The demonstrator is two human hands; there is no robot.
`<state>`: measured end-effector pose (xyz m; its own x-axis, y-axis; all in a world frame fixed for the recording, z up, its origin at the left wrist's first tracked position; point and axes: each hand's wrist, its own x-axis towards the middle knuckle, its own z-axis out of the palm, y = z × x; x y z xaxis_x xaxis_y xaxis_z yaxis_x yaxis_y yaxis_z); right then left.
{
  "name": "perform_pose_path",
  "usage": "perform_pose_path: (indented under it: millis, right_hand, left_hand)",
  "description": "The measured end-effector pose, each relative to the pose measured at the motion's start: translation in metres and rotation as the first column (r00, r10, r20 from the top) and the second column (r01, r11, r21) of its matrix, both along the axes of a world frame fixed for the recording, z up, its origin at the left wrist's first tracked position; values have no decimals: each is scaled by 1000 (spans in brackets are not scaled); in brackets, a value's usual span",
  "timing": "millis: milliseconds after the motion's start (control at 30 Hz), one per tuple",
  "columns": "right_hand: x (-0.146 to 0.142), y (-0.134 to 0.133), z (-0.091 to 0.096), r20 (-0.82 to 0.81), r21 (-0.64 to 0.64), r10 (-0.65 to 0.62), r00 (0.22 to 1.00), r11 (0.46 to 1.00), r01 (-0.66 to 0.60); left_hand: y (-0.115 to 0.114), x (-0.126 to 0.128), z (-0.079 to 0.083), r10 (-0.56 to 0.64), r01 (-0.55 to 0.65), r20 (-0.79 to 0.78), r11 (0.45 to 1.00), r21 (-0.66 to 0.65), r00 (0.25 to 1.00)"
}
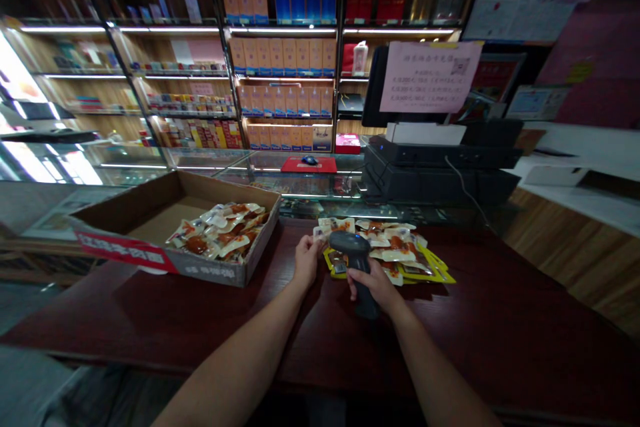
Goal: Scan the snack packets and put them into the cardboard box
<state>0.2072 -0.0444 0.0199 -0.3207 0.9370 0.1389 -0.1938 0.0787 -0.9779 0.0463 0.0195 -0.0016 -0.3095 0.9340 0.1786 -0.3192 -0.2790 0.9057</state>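
My right hand [373, 283] is wrapped around the grip of a dark barcode scanner [365, 287], whose head points left toward my other hand. Between the closed fingers of my left hand [307, 259] is the edge of a clear-and-white snack packet [327, 230] with orange-brown food inside. Just beyond the scanner lies a pile of similar snack packets [395, 240]. Yellow-edged packets [435, 270] stick out beneath that pile. The scanner's head covers part of the packets behind it.
Left of my hands stands an open cardboard box [200, 267] with more packets in its right part. A glass counter [235, 163] with a mouse [309, 160] on a red mat lies behind the dark red table [475, 347]. A monitor [376, 87] rises at back right.
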Motion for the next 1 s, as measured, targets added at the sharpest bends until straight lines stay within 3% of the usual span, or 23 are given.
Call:
perform_pose_path:
  millis: [333,633,800,1000]
  right_hand:
    - [0,-2,4,4,-37,-11,1000,999,11]
    - [-20,4,22,-32,-60,11,999,998,-13]
    - [-53,18,48,24,-82,60,998,995,-58]
    - [-107,37,84,88,3,65,994,998,-66]
  left_hand:
    - [-9,0,10,4,-9,-67,997,-73,998]
    - [-4,-7,16,9,-21,240,999,46,971]
    - [4,-30,48,172,-203,428,979,25,887]
    - [22,-94,99,379,-459,613,888,-30,693]
